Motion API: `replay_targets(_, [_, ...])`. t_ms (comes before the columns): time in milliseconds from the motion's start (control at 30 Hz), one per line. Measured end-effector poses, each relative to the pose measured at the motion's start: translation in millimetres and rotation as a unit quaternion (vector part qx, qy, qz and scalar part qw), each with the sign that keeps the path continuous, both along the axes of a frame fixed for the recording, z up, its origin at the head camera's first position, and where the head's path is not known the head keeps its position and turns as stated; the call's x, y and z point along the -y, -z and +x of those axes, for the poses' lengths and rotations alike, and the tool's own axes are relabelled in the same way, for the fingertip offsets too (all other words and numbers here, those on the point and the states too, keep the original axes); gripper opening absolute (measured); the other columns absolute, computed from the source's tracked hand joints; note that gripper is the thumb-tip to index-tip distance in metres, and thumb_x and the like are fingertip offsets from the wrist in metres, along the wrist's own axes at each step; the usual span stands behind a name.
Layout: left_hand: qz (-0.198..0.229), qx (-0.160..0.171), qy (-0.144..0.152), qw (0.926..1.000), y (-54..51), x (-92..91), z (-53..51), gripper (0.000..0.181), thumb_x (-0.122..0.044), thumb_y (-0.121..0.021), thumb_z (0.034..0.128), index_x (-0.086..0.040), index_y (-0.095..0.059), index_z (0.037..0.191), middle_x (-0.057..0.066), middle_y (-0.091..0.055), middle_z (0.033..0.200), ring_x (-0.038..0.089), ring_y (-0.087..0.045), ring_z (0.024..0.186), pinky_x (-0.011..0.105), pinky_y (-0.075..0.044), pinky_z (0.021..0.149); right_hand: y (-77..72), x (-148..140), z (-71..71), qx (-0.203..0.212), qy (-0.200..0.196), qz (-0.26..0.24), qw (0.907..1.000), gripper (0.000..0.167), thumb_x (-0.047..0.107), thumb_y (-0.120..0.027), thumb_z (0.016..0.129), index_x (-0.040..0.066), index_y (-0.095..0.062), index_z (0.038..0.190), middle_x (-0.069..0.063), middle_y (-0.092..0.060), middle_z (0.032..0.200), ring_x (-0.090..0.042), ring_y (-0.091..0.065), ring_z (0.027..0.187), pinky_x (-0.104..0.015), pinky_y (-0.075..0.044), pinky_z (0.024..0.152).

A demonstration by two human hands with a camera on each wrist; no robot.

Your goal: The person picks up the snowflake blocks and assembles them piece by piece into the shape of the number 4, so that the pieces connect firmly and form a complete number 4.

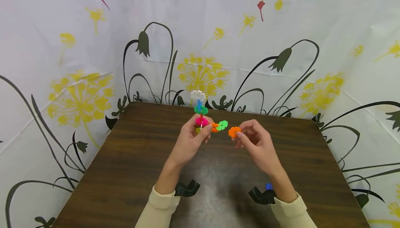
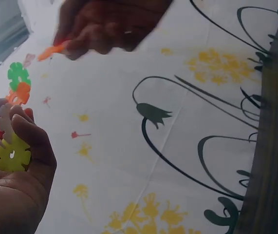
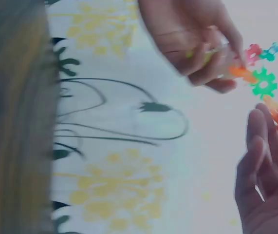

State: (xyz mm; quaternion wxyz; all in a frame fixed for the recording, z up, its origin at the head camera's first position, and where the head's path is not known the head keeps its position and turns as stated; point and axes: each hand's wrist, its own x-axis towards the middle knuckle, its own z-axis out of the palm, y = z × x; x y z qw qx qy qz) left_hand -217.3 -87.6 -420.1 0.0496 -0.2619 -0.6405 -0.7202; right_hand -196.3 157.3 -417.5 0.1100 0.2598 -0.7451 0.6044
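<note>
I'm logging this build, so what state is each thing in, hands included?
Left hand: curled, gripping the joined discs.
Right hand: pinching the loose orange disc.
Joined discs: linked together, held up off the table.
Loose orange disc: held, apart from the joined discs.
Light green disc: attached to the joined discs.
Blue piece: on the table, unheld, partly hidden.

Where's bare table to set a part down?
Free: table between left arm and left edge; likewise between right arm and right edge. Crowded: the gap between left hand and right hand, with the chain and an orange piece; also just inside the right arm, where a blue piece shows. Under the arms: hidden.
</note>
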Motion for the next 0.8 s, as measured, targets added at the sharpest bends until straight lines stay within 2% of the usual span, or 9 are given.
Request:
replay_targets(133, [-0.005, -0.005, 0.002, 1.0, -3.3, -2.9, 1.8, 0.014, -0.007, -0.063, 0.1075, -0.001, -0.061, 0.12, 0.005, -0.061, 0.103, 0.016, -0.055, 0.071, 0.024, -0.051, 0.065, -20.1, 2.3, -1.1, -0.065, 0.029, -0.05, 0.9962, 0.015, -0.01, -0.063, 0.102, -0.006, -0.06, 0.116, 0.0, -0.076, 0.091, -0.016, -0.067, 0.068, -0.024, -0.06, 0.067])
replay_targets(267, [-0.014, 0.005, 0.001, 0.9999, -4.2, -3.0, 4.5, 0.013, -0.008, -0.064, 0.1076, -0.004, -0.062, 0.12, 0.005, -0.061, 0.103, 0.015, -0.056, 0.072, 0.023, -0.051, 0.065, -27.6, 6.6, -0.9, -0.089, 0.045, -0.052, 0.9937, 0.017, -0.012, -0.064, 0.1, -0.006, -0.061, 0.116, 0.0, -0.076, 0.094, -0.014, -0.066, 0.07, -0.024, -0.061, 0.068])
replay_targets(433, [-0.014, 0.013, 0.001, 0.9998, -2.4, -4.7, 6.8, 0.014, -0.011, -0.064, 0.1081, -0.006, -0.062, 0.121, 0.016, -0.058, 0.101, 0.015, -0.055, 0.073, 0.022, -0.051, 0.065, -28.2, 10.4, 0.7, -0.097, 0.054, -0.022, 0.9936, 0.022, -0.009, -0.068, 0.1, -0.003, -0.062, 0.119, -0.006, -0.077, 0.096, -0.016, -0.068, 0.072, -0.024, -0.062, 0.071])
replay_targets(567, [-0.012, 0.012, 0.002, 0.9998, -1.1, -7.3, 8.0, 0.014, -0.011, -0.065, 0.1078, -0.005, -0.061, 0.12, 0.012, -0.059, 0.098, 0.016, -0.055, 0.073, 0.023, -0.052, 0.066, -28.6, 10.5, 1.9, -0.112, 0.063, -0.017, 0.9915, 0.026, -0.011, -0.07, 0.097, -0.003, -0.063, 0.121, -0.014, -0.076, 0.093, -0.019, -0.068, 0.07, -0.023, -0.061, 0.072])
replay_targets(667, [-0.012, 0.014, 0.004, 0.9998, 0.2, -9.7, 8.7, 0.014, -0.011, -0.065, 0.1077, -0.005, -0.061, 0.12, 0.006, -0.059, 0.097, 0.017, -0.056, 0.074, 0.024, -0.053, 0.067, -28.8, 9.7, 3.0, -0.117, 0.071, -0.017, 0.9904, 0.029, -0.012, -0.072, 0.095, -0.003, -0.064, 0.121, -0.01, -0.077, 0.092, -0.018, -0.068, 0.07, -0.022, -0.061, 0.072])
replay_targets(800, [0.0, 0.021, 0.011, 0.9997, 2.0, -14.0, 9.6, 0.013, -0.01, -0.065, 0.1077, -0.005, -0.062, 0.12, 0.009, -0.059, 0.096, 0.016, -0.056, 0.074, 0.023, -0.053, 0.067, -26.8, 9.8, 4.5, -0.118, 0.08, -0.008, 0.9898, 0.032, -0.011, -0.074, 0.094, -0.002, -0.064, 0.124, -0.006, -0.077, 0.091, -0.018, -0.069, 0.071, -0.022, -0.061, 0.073])
